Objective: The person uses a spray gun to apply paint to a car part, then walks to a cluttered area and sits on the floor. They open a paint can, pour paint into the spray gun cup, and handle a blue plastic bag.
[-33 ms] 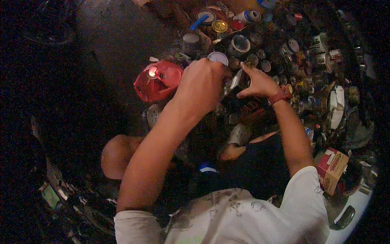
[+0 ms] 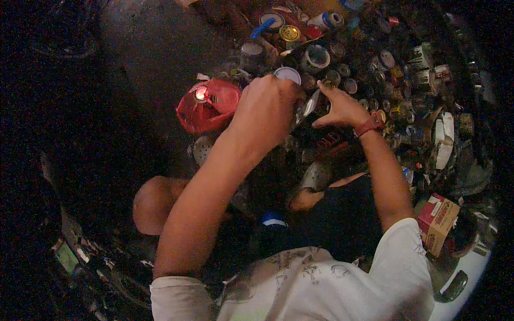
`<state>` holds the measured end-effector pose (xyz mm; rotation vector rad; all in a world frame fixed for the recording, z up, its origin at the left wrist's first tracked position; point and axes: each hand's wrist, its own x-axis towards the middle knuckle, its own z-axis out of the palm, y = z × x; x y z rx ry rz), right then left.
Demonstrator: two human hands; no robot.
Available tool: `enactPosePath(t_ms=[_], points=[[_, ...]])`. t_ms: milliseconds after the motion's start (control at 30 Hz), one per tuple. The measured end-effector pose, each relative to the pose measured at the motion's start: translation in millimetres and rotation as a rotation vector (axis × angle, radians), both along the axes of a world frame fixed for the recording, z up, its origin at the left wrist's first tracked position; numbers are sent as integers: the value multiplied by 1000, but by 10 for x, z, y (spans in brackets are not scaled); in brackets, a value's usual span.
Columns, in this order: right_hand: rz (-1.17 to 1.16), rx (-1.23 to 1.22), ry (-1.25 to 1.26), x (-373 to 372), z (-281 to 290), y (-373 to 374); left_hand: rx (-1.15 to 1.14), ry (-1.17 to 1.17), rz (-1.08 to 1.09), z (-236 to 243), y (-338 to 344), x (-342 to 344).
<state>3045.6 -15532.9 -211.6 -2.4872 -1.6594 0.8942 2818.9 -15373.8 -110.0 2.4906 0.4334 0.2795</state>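
Observation:
My left hand [image 2: 272, 109] is closed in a fist, back of the hand upward. What its fingers hold, if anything, is hidden beneath it. Beside it, my right hand [image 2: 342, 109], with a reddish-brown watch on the wrist, curves thumb and fingers around a dark tin can [image 2: 322, 107]. A shiny metallic edge [image 2: 308, 105] shows on the side toward my left hand. The can's outline is dim. Just beyond my left knuckles is a pale round lid [image 2: 287, 76]. To the left lies a red plastic bag [image 2: 214, 109] with a bright light spot on it.
Several cans and jars crowd the far right, among them an open grey can [image 2: 316, 57], a gold-lidded tin [image 2: 289, 34] and a lidded grey can [image 2: 252, 56]. A blue brush-like item [image 2: 263, 28] lies behind. A red-and-tan carton [image 2: 438, 223] stands near my right elbow.

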Motion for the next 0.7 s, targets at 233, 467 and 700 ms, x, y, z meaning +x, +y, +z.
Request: enactPosePath(t_ms=[233,467,700], points=[[-20,9,64,236,-52,241,24,-27,-2,70,251,170],[23,50,21,235,-30,313,-4,-79,-19,37,314,173],[-29,-44,24,158,148,423,-29,-76,-7,15,374,205]])
